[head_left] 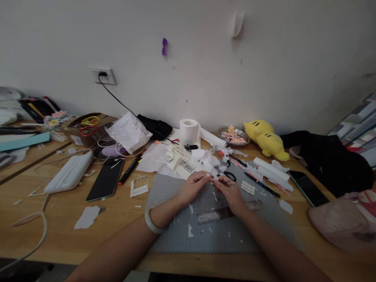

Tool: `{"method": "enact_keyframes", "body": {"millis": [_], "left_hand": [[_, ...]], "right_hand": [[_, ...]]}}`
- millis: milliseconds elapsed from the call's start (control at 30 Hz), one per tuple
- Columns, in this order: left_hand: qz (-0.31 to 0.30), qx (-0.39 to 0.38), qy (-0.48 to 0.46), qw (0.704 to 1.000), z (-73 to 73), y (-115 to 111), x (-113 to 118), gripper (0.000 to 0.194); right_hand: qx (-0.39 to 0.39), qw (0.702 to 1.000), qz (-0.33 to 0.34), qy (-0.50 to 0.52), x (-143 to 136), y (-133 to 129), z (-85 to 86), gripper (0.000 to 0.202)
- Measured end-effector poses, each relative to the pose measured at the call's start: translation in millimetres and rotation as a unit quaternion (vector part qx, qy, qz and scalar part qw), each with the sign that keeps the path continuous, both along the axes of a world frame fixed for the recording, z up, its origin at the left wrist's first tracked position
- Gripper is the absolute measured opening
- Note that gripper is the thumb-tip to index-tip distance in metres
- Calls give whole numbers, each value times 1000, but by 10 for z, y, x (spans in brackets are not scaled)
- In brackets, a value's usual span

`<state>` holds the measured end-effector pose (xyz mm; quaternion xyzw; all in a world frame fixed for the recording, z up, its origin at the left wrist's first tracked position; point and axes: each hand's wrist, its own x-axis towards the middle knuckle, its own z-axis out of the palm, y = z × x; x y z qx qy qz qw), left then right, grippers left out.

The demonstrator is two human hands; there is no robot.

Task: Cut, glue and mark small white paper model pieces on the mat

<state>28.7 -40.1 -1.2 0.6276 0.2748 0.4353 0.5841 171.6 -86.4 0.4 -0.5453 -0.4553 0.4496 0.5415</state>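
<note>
The job looks only part done. Some bits seem to be cut out already: a white square frame (139,187) with a hole sits on the brown wooden worktop (123,243), just past the left edge of the flat grey cutting mat (182,241). A cream card with black boxes drawn on it (185,167) lies by the mat's far edge. A small white piece with rows of squares (248,187) rests on the mat, right of the hands. What seems left is the tiny white piece (208,176) in the fingers, which is joined to nothing I can see.

That piece is up over the mat, near its far edge. It looks thin, like paper, but fingers hide most of it, so I cannot tell its shape. The left hand (194,186) and right hand (230,192) meet there, both pinching it with their fingertips.
</note>
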Motion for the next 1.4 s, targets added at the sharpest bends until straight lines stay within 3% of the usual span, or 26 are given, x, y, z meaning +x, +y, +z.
{"method": "enact_keyframes", "body": {"millis": [267, 433, 567, 733, 900, 1067, 1400], "left_hand": [[-17, -5, 8, 1000, 2, -1, -12, 23], [36, -12, 7, 999, 25, 18, -31, 24], [120, -24, 2, 992, 16, 100, -64, 27], [196, -57, 16, 979, -11, 221, -112, 26], [214, -75, 28, 974, 28, 268, -147, 22], [217, -82, 19, 973, 35, 295, -152, 25], [227, -97, -6, 969, -10, 311, -110, 22]], "right_hand": [[23, 993, 2, -115, -10, -12, -31, 21], [41, 976, 4, -215, 63, 25, -24, 23], [36, 945, -70, -316, 362, 267, 93, 26], [-44, 914, -145, -375, 751, 737, 213, 31], [-108, 918, -145, -353, 861, 1040, 200, 35], [-112, 951, -125, -259, 805, 993, 159, 32], [17, 992, -100, -78, 616, 831, 181, 26]]}}
